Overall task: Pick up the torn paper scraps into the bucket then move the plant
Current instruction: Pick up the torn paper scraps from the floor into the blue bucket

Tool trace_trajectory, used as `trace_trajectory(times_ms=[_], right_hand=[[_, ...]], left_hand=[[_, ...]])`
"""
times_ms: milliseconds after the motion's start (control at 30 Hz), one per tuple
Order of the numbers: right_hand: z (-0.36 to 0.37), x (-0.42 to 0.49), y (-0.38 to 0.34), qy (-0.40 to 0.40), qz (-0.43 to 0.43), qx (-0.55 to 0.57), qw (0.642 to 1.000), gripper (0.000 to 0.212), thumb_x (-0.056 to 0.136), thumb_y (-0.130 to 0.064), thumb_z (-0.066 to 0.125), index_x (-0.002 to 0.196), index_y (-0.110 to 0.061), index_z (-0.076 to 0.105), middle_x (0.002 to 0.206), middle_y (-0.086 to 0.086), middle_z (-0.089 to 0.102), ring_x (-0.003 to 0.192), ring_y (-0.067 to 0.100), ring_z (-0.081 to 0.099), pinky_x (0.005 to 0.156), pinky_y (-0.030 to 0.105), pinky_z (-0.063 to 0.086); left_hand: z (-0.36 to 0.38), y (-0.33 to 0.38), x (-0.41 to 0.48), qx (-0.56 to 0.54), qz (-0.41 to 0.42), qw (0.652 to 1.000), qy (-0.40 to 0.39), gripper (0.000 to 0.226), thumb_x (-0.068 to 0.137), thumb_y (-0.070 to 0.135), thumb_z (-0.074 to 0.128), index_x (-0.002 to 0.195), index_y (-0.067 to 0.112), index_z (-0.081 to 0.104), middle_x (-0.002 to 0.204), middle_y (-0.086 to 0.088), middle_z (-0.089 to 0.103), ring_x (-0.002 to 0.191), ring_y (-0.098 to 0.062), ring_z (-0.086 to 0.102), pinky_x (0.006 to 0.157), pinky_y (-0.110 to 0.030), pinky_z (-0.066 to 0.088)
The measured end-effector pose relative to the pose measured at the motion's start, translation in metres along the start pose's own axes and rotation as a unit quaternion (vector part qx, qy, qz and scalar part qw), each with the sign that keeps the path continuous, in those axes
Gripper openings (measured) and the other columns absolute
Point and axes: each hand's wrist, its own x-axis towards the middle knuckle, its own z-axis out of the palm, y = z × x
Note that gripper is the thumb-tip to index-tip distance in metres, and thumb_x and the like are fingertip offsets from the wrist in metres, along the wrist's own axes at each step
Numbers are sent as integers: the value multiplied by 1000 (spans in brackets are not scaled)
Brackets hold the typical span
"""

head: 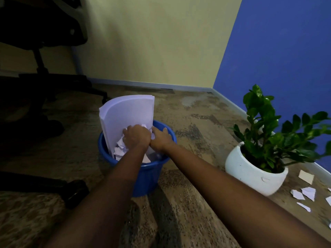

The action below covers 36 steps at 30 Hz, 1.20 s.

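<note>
A blue bucket (148,178) stands on the floor in the middle, with a curved stack of white sheets (127,115) leaning inside it. Both my hands reach over its opening. My left hand (137,136) is closed on crumpled white paper scraps (120,146) above the bucket's inside. My right hand (160,137) touches the left one and also presses on white paper between them. More torn paper scraps (304,194) lie on the floor at the far right. A green plant (272,129) in a white pot (250,173) stands to the right of the bucket.
A black office chair with wheeled base (41,83) fills the left side, one castor (75,193) close to the bucket. A yellow wall is behind, a blue wall (286,51) on the right behind the plant. A beige card scrap (306,176) lies by the skirting.
</note>
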Motion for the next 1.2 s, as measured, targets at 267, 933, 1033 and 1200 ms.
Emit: trace_trajectory(times_ms=[267,933,1033,1200], right_hand=[[-55,-52,39,131,-117,-50,983,41,90,-19,53,131,-14,48,133,17,41,126,33,40,103,40,38],[-190,-239,359,149,103,-133,975,25,85,-9,52,103,-9,69,113,10,68,106,26,60,84,22,40],[-190,-265,408,164,148,-113,969,23,85,-8,53,103,-7,68,113,9,68,103,23,60,80,17,39],[-174,-305,485,155,247,-78,953,23,88,-18,56,108,-12,67,118,10,64,107,23,59,89,26,45]], left_hand=[[2,34,-38,75,200,973,87,35,96,14,41,128,6,53,134,-18,48,127,-31,41,103,-39,37],[201,135,-325,151,515,803,-259,38,95,19,40,132,13,44,133,-10,49,123,-27,48,96,-37,42],[223,133,-355,175,498,796,-296,45,94,19,42,138,11,39,139,-11,44,128,-28,45,103,-37,38],[254,118,-391,214,471,776,-359,47,97,21,40,143,11,33,146,-12,38,134,-27,38,110,-36,34]])
